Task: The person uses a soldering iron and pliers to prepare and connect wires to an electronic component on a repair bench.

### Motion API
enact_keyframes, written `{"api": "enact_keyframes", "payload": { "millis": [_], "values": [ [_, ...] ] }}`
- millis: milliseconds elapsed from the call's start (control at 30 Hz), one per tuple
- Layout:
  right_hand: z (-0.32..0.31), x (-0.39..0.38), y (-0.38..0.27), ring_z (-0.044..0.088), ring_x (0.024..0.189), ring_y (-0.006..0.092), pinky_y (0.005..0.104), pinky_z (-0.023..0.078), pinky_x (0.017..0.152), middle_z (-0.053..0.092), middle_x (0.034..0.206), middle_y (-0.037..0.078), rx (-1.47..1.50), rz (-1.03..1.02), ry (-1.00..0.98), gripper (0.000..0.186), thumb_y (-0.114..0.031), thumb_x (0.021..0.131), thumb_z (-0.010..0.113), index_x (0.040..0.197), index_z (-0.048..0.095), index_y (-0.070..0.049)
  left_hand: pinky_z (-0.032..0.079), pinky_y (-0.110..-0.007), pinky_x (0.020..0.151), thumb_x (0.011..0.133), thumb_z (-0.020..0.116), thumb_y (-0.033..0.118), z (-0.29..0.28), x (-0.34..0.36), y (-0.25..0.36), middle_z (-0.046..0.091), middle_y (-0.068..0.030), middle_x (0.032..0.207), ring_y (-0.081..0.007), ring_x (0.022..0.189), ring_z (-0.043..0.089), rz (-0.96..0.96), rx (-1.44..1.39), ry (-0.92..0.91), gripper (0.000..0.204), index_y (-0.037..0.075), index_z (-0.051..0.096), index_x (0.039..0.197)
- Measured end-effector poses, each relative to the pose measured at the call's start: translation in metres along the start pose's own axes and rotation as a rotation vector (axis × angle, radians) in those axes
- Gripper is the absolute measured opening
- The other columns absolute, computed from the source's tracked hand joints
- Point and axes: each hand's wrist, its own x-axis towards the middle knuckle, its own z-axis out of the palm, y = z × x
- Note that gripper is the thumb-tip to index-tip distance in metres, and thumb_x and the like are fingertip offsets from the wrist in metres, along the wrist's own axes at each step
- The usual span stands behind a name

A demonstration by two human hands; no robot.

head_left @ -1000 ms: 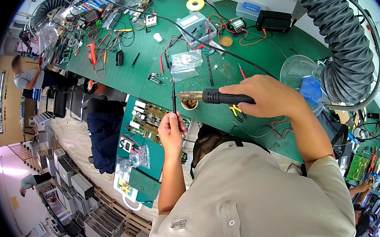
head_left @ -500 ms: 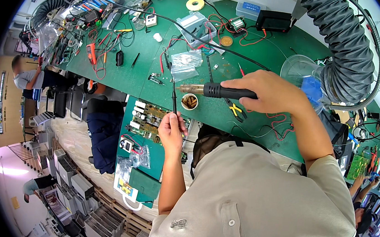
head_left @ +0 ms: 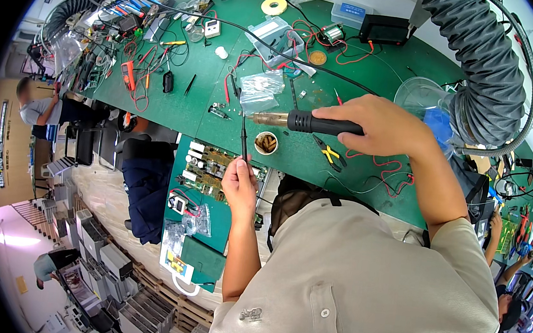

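Note:
My right hand [head_left: 382, 127] is closed around the black handle of a hot air gun [head_left: 306, 122], its metal nozzle pointing left. In my left hand [head_left: 241, 182], fingers pinched, is a thin black probe [head_left: 244, 140] held upright with its tip away from me. The nozzle's mouth sits right by the upper part of the probe; whether they touch I cannot tell. Just below the nozzle stands a small round tub [head_left: 266, 143] with brown bits inside. Clear plastic bags [head_left: 261, 89] lie beyond the nozzle. Yellow-and-black pliers [head_left: 330, 154] rest under the gun's handle.
A black cable [head_left: 327, 71] arches across the green bench [head_left: 188, 111]. Circuit boards [head_left: 205, 168] lie left of my left hand. At right hangs a ribbed extraction hose [head_left: 481, 65] with a clear hood [head_left: 418, 94]. Red leads, an orange meter [head_left: 128, 75] and a clear box [head_left: 275, 39] sit farther off.
The hot air gun has shifted slightly away from me, its nozzle now higher along the probe. My left hand has barely moved. At far right, another person's hands have moved.

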Motion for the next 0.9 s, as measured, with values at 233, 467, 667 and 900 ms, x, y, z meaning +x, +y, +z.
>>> {"api": "enact_keyframes", "payload": {
  "millis": [233, 467, 667, 900],
  "values": [
    [0.01, -0.003, -0.002, 0.061, 0.062, 0.03, 0.0408, 0.046, 0.059, 0.062, 0.069, 0.012, 0.009, 0.009, -0.059, 0.05, -0.013, 0.075, 0.059, 0.125, 0.063, -0.015, 0.026, -0.018, 0.041, 0.099, 0.055, 0.02, 0.0, 0.001, -0.004, 0.044, 0.0057, 0.067, -0.0014, 0.05, 0.035, 0.016, -0.046, 0.028, 0.017, 0.004, 0.058, 0.1],
    [0.014, -0.003, -0.001, 0.061, 0.07, 0.0321, 0.0411, 0.046, 0.061, 0.064, 0.077, 0.013, 0.028, 0.019, -0.091, 0.051, -0.01, 0.074, 0.062, 0.125, 0.063, -0.012, 0.025, -0.019, 0.041, 0.098, 0.058, 0.019, 0.001, 0.001, -0.004, 0.043, 0.0065, 0.066, -0.0009, 0.05, 0.034, 0.024, -0.059, 0.033, 0.015, 0.005, 0.056, 0.096],
    [0.014, -0.003, -0.002, 0.061, 0.066, 0.0315, 0.0412, 0.046, 0.06, 0.063, 0.073, 0.012, 0.018, 0.015, -0.082, 0.051, -0.011, 0.074, 0.061, 0.125, 0.063, -0.013, 0.025, -0.019, 0.041, 0.098, 0.057, 0.019, 0.002, 0.0, -0.004, 0.043, 0.0066, 0.065, -0.0009, 0.05, 0.034, 0.031, -0.053, 0.033, 0.015, 0.005, 0.056, 0.095],
    [0.011, -0.004, -0.001, 0.06, 0.061, 0.03, 0.0412, 0.046, 0.058, 0.061, 0.068, 0.012, -0.002, 0.016, -0.045, 0.05, -0.014, 0.074, 0.06, 0.124, 0.063, -0.015, 0.025, -0.018, 0.041, 0.099, 0.056, 0.021, 0.0, 0.0, -0.005, 0.044, 0.0061, 0.065, -0.0009, 0.049, 0.033, 0.026, -0.044, 0.016, 0.017, 0.004, 0.057, 0.098]
  ]
}}
